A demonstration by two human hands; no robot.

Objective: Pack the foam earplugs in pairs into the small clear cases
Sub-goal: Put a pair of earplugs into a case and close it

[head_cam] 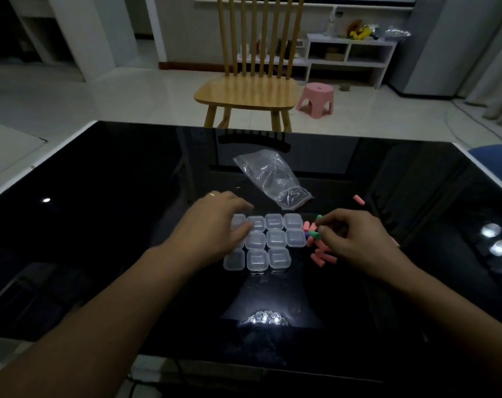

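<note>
The right hand [356, 239] has its thumb and fingers curled together, pinching a green earplug [314, 234] at the edge of the loose pile of earplugs [320, 251] lying just right of the block of clear cases [268, 242]. The left hand [215, 225] lies across the block's left side, fingers fairly straight and resting on the lids, gripping nothing. All visible cases look closed and empty. One stray pink earplug [359, 199] sits well apart, beyond the block to the right, near the empty plastic bag [275, 179] behind it. The risk is likely that the light cases skid on the glossy black table [100, 211] if the left hand lifts, or that a squashed plug springs away.
</note>
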